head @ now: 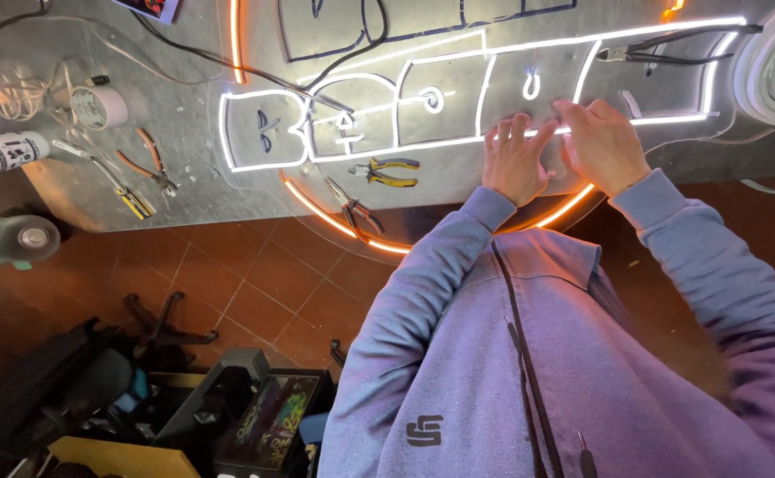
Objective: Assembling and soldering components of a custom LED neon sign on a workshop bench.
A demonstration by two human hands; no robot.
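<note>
A clear panel (458, 168) lies on the grey workbench with glowing white neon strip (405, 146) laid in letter-like outlines and an orange strip (334, 217) curving along its near edge. My left hand (516, 161) presses its fingertips down on the lower white strip. My right hand (601, 142) lies right beside it, fingers pinching or pushing the same strip at about the middle of the panel. Whether either hand grips anything cannot be told; the fingers lie flat and close together on the strip.
Yellow-handled pliers (385, 172) and red-handled pliers (354, 209) lie on the panel left of my hands. More pliers (150, 164), a screwdriver (117, 184), a white tape roll (100, 107), a tube (2, 153) lie left. A white strip coil (772, 75) sits far right. Boxes clutter the tiled floor (246, 283).
</note>
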